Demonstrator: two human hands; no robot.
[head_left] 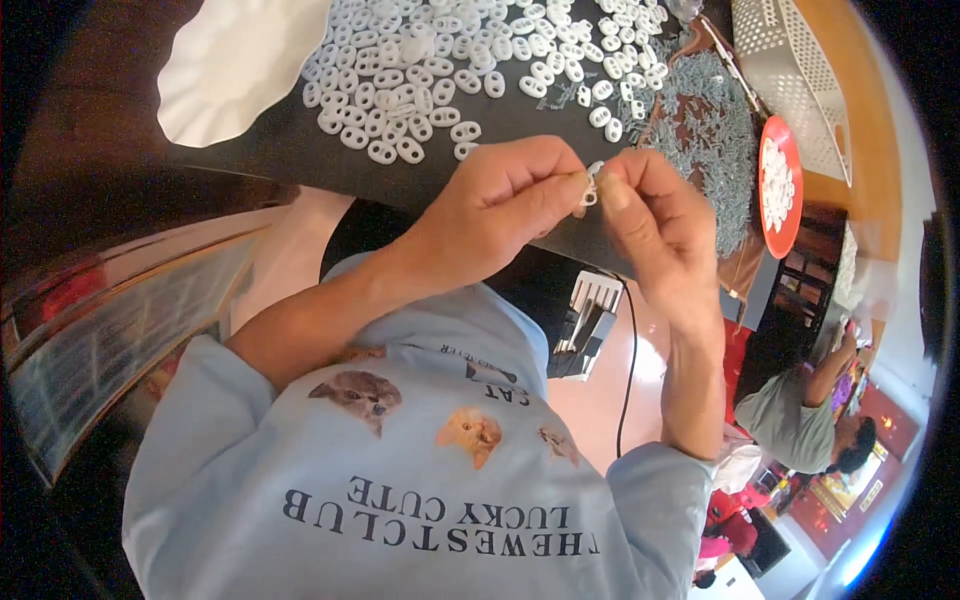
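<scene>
Just over the near edge of the dark table, my left hand (505, 205) and my right hand (662, 225) meet at the fingertips. Pinched between them is a small white oval plastic piece with two holes (590, 197). My fingertips cover part of it. Many similar white oval two-hole pieces (400, 75) lie loosely heaped on the table beyond my left hand. Past my right hand spreads a heap of small grey-blue bits (705, 150), too small to name surely.
A white wavy-rimmed dish (240, 65) stands far left. At right are a red plate (769, 235) holding white pieces and a white perforated basket (770, 55). Below the table edge, a black cable (629, 390) hangs beside a white slotted object (590, 310). Another person (795, 425) is farther right.
</scene>
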